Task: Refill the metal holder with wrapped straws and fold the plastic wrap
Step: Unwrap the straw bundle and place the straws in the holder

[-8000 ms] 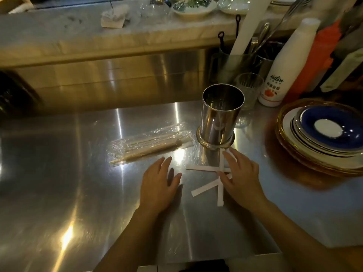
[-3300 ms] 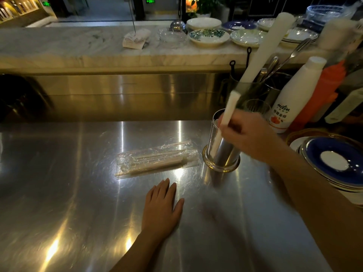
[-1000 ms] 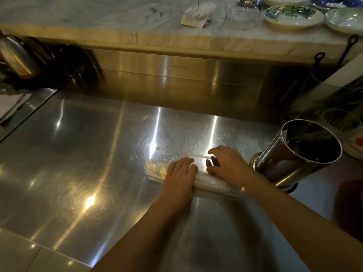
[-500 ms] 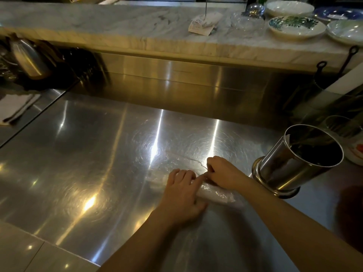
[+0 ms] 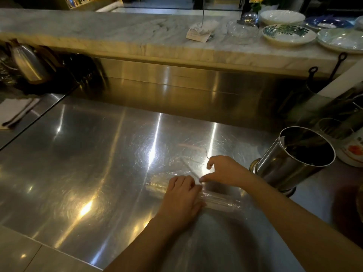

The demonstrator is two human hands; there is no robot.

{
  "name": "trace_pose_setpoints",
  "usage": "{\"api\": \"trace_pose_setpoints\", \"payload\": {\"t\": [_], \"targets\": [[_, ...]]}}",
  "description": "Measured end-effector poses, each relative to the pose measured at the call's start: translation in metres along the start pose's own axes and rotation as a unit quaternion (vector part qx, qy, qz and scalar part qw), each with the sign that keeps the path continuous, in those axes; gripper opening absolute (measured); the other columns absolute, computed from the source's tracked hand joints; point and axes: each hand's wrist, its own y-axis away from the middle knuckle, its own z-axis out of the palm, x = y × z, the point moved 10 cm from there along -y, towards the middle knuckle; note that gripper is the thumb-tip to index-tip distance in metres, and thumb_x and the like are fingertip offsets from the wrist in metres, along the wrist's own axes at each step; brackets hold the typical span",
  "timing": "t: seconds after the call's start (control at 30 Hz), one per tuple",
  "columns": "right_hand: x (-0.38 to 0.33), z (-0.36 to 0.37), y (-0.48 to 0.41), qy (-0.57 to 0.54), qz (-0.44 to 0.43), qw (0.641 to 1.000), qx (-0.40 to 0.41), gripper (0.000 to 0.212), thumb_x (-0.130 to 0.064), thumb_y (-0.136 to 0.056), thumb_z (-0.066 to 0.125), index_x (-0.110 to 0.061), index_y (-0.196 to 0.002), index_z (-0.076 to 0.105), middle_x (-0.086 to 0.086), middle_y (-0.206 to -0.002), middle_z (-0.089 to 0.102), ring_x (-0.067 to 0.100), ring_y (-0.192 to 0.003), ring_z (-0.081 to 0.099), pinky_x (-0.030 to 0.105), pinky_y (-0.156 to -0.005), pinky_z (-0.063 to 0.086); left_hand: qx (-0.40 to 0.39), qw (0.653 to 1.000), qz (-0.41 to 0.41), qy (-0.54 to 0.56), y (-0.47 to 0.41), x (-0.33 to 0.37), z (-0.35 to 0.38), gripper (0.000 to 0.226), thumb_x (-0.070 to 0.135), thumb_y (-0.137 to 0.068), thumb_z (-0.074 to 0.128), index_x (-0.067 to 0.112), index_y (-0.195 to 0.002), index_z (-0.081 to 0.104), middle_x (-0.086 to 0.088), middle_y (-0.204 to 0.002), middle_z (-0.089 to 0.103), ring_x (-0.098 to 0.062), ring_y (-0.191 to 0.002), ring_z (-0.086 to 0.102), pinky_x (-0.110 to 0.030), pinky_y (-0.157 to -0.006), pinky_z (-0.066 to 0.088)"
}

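Note:
A clear plastic wrap (image 5: 220, 201) with a few thin sticks inside lies across the steel counter (image 5: 98, 163). My left hand (image 5: 181, 201) presses flat on the rolled part of the wrap. My right hand (image 5: 224, 170) pinches the wrap's loose far flap between thumb and fingers, just above my left fingertips. The metal holder (image 5: 290, 163) stands to the right of my hands. Its dark inside shows a white straw end at the rim.
A marble ledge (image 5: 117, 36) runs along the back with plates (image 5: 288, 34) and a receipt spike (image 5: 200, 32). A white bottle (image 5: 353, 152), a glass and a utensil jar crowd the right edge. A kettle (image 5: 27, 61) stands far left.
The wrapped straws went from the counter into the holder. Both hands then moved onto the plastic wrap, and my right hand has lifted its far flap while the left holds the roll.

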Motion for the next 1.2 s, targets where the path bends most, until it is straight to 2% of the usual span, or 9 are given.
{"api": "trace_pose_setpoints", "payload": {"t": [0.1, 0.2, 0.3, 0.47, 0.53, 0.67, 0.9, 1.07, 1.2], "targets": [[-0.007, -0.012, 0.003, 0.019, -0.025, 0.999, 0.015, 0.022, -0.032, -0.075, 0.071, -0.013, -0.083, 0.065, 0.002, -0.101, 0.066, 0.018, -0.089, 0.061, 0.026, -0.072, 0.042, -0.005, 0.999, 0.005, 0.036, 0.006, 0.002, -0.003, 0.035, 0.044, -0.074, 0.055, 0.021, -0.100, 0.059, -0.007, -0.111, 0.061, -0.027, -0.108, 0.054, -0.042, -0.095, 0.040], [-0.015, -0.025, 0.007, 0.011, -0.044, 0.998, 0.038, 0.017, -0.026, -0.080, 0.066, -0.015, -0.073, 0.056, -0.004, -0.085, 0.055, 0.017, -0.082, 0.058, 0.026, -0.069, 0.040, 0.002, 0.999, 0.033, 0.031, 0.012, 0.010, -0.003, 0.040, 0.054, -0.077, 0.050, 0.020, -0.097, 0.055, -0.005, -0.118, 0.062, -0.024, -0.115, 0.052, -0.041, -0.100, 0.037], [-0.018, -0.034, 0.008, -0.009, -0.039, 0.998, 0.043, 0.023, -0.024, -0.087, 0.057, -0.018, -0.069, 0.045, 0.000, -0.071, 0.051, 0.015, -0.065, 0.052, 0.025, -0.058, 0.039, 0.009, 0.999, 0.015, 0.052, 0.015, 0.010, -0.008, 0.036, 0.053, -0.084, 0.044, 0.020, -0.093, 0.055, 0.000, -0.099, 0.068, -0.020, -0.098, 0.060, -0.034, -0.099, 0.037], [-0.026, -0.037, 0.009, -0.086, -0.052, 0.994, 0.039, 0.007, -0.016, -0.094, 0.045, -0.012, -0.088, 0.046, 0.008, -0.080, 0.059, 0.017, -0.066, 0.059, 0.027, -0.059, 0.050, 0.018, 1.000, 0.008, 0.018, 0.014, 0.009, -0.015, 0.037, 0.049, -0.084, 0.042, 0.025, -0.100, 0.066, 0.003, -0.085, 0.066, -0.015, -0.080, 0.061, -0.032, -0.079, 0.051], [-0.028, -0.043, 0.009, -0.064, -0.055, 0.994, 0.069, 0.014, -0.025, -0.094, 0.044, -0.011, -0.091, 0.047, 0.009, -0.084, 0.059, 0.021, -0.074, 0.060, 0.033, -0.066, 0.050, 0.022, 0.999, 0.019, 0.039, 0.015, 0.010, -0.017, 0.035, 0.049, -0.083, 0.044, 0.026, -0.094, 0.068, 0.001, -0.091, 0.064, -0.017, -0.086, 0.059, -0.033, -0.081, 0.049], [-0.034, -0.045, 0.013, -0.044, -0.050, 0.997, 0.048, 0.041, -0.049, -0.068, 0.072, -0.024, -0.089, 0.046, -0.017, -0.076, 0.044, 0.003, -0.071, 0.048, 0.017, -0.054, 0.034, 0.039, 0.997, 0.062, 0.028, 0.021, 0.015, -0.017, 0.022, 0.037, -0.084, 0.050, 0.020, -0.084, 0.063, -0.003, -0.106, 0.067, -0.021, -0.100, 0.060, -0.033, -0.089, 0.045], [-0.045, -0.062, 0.019, -0.021, -0.077, 0.994, 0.074, 0.012, -0.017, -0.077, 0.070, -0.010, -0.074, 0.060, 0.000, -0.074, 0.056, 0.012, -0.067, 0.052, 0.019, -0.056, 0.036, 0.040, 0.996, 0.047, 0.066, 0.033, 0.007, -0.007, 0.025, 0.036, -0.087, 0.049, 0.023, -0.107, 0.057, 0.004, -0.096, 0.063, -0.014, -0.091, 0.052, -0.024, -0.088, 0.031], [-0.043, -0.064, 0.020, -0.003, -0.069, 0.995, 0.070, 0.018, -0.016, -0.085, 0.060, -0.013, -0.071, 0.048, 0.003, -0.070, 0.053, 0.015, -0.066, 0.053, 0.021, -0.058, 0.039, 0.028, 0.994, 0.066, 0.078, 0.038, 0.014, -0.006, 0.031, 0.042, -0.087, 0.049, 0.023, -0.110, 0.055, -0.002, -0.124, 0.059, -0.016, -0.118, 0.044, -0.027, -0.101, 0.025], [-0.036, -0.066, 0.021, -0.118, -0.053, 0.990, 0.053, 0.021, -0.007, -0.090, 0.051, -0.014, -0.071, 0.048, 0.004, -0.065, 0.061, 0.015, -0.059, 0.061, 0.024, -0.057, 0.052, 0.035, 0.994, 0.047, 0.095, 0.042, 0.017, -0.011, 0.024, 0.047, -0.089, 0.042, 0.027, -0.096, 0.054, 0.009, -0.090, 0.067, -0.007, -0.084, 0.056, -0.026, -0.097, 0.030]]}}
